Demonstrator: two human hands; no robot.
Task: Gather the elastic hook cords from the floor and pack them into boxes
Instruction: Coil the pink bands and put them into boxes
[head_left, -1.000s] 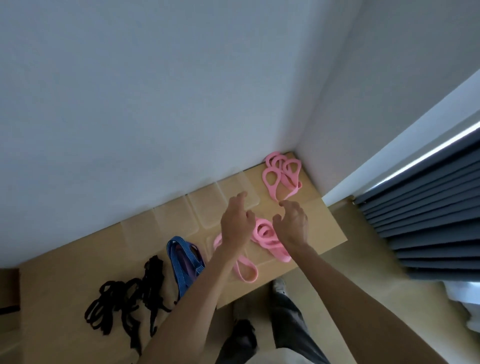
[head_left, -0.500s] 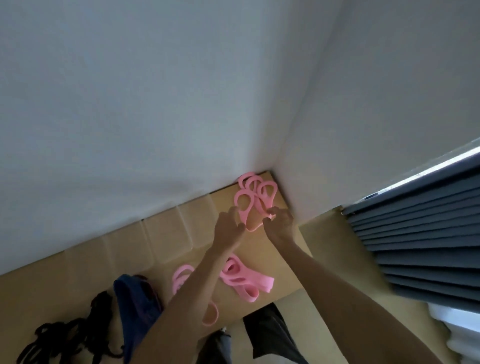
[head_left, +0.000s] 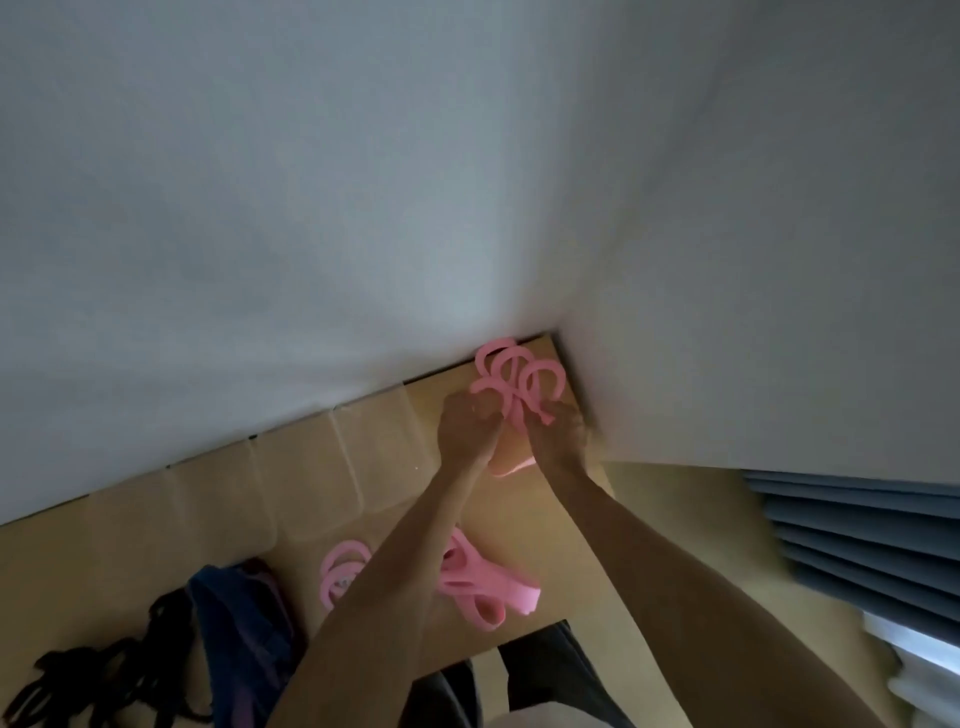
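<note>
Wall corner: pink cords (head_left: 514, 384) gripped between both hands.

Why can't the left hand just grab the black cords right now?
Probably it could, but not right now: the left hand grips the pink bands in the corner, while the black cords lie far left, uncovered.

Pink looped cords (head_left: 511, 382), a blue bundle (head_left: 236, 629), black cords (head_left: 98, 680), tan board (head_left: 311, 467)
</note>
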